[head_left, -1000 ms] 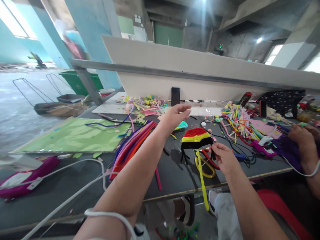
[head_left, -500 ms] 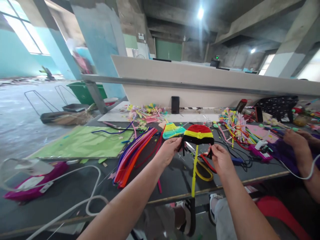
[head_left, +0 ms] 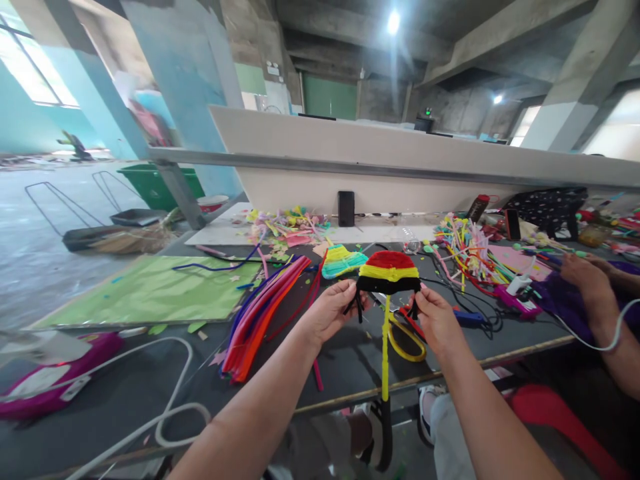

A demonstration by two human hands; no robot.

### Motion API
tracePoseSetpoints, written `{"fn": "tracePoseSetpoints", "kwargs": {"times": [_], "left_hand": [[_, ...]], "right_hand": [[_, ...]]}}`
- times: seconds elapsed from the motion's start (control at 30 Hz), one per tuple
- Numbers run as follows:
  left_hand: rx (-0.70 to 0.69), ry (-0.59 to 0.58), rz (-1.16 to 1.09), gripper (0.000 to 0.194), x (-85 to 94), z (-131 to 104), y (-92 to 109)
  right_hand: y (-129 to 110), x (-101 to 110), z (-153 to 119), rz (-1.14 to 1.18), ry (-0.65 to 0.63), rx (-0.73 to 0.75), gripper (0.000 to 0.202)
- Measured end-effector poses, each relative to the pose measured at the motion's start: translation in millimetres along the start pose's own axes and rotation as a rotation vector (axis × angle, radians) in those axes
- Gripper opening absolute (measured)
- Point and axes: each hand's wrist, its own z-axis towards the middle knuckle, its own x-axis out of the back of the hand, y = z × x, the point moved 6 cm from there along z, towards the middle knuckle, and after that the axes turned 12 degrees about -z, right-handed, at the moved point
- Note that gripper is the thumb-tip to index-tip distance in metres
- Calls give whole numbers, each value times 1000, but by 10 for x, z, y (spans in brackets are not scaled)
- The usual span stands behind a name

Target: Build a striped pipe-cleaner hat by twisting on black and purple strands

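Hands (head_left: 344, 308) (head_left: 434, 313) pinch striped piece's (head_left: 389, 272) black lower corners; fingertips partly hidden; co-worker (head_left: 587, 277) cut off.

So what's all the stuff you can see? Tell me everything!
Striped piece: one, red, yellow and black, between the hands
Stem: one, yellow, hanging below it
Other piece: one, teal and yellow, behind the left hand
Scissors: one, yellow and red handles, on the table
Soft sticks: many, mostly pink, purple, orange, left
Sheet: one, green, far left
Phone: one, black, upright at back
Bottle: one, dark, red cap, back right
Bag: one, dark, spotted, back right
Table: one, dark grey, underneath
Bin: one, green, on the floor
Neighbour's hands: two, bare, far right
Left hand: one, bare, middle
Right hand: one, bare, middle
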Motion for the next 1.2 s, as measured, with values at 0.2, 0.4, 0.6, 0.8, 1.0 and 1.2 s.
{"fn": "tracePoseSetpoints", "kwargs": {"times": [0.2, 0.4, 0.6, 0.8, 1.0, 1.2], "left_hand": [[-92, 20, 11, 19, -6, 8, 4], [-280, 76, 69, 24, -29, 17, 37], [-260, 132, 143, 26, 52, 28, 27], [-168, 206, 361, 23, 189, 38, -13], [-132, 236, 407, 25, 322, 80, -106], [-8, 312, 253, 26, 442, 88, -213]], "right_hand": [[78, -16, -7, 52, 13, -27, 26], [121, -67, -25, 55, 22, 30, 25], [116, -77, -12, 35, 53, 45, 26], [172, 18, 10, -68, 108, 37, 26], [262, 8, -40, -168, 120, 44, 22], [285, -20, -65, -234, 158, 61, 24]]}}
